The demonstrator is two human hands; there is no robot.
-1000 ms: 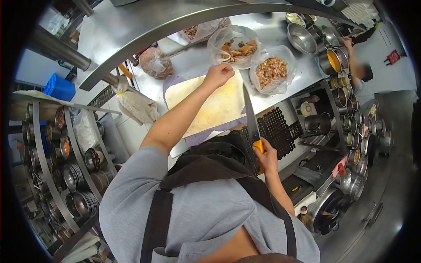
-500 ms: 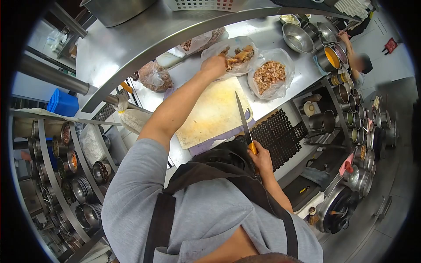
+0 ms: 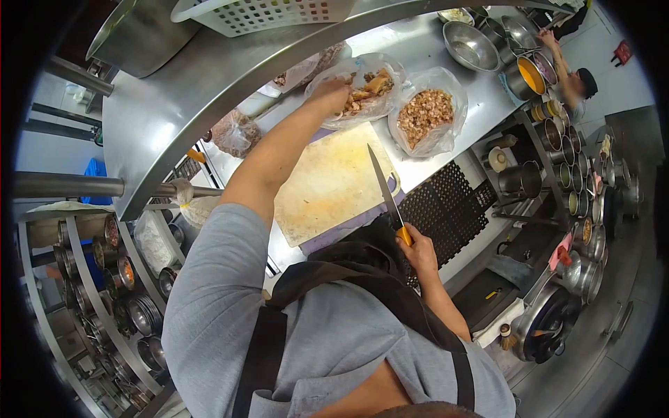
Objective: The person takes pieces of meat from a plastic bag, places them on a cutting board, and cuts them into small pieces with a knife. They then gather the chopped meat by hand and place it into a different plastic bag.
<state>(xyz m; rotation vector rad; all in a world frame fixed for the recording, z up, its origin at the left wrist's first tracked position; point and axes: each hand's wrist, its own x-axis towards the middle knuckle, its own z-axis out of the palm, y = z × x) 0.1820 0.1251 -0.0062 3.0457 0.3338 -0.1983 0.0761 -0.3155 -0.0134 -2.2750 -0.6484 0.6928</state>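
My left hand [image 3: 331,91] reaches into an open plastic bag of brown food pieces [image 3: 369,87] at the far side of the counter, fingers curled among the pieces. My right hand [image 3: 419,252] grips the orange handle of a long knife [image 3: 384,188], whose blade points away from me over the right edge of a pale cutting board [image 3: 327,184]. The board is bare and lies on a purple mat. A second bag of chopped brownish bits [image 3: 425,115] sits to the right of the first bag.
A black perforated mat [image 3: 449,202] lies right of the board. Metal bowls [image 3: 470,45] and pots with sauces [image 3: 531,75] stand at the far right, where another person [image 3: 575,80] works. A steel shelf [image 3: 209,76] arches overhead; racks of bowls [image 3: 118,292] stand to the left.
My left hand moved from above the board's far edge into the open bag. The knife stayed over the board's right side, its hand shifting only slightly.
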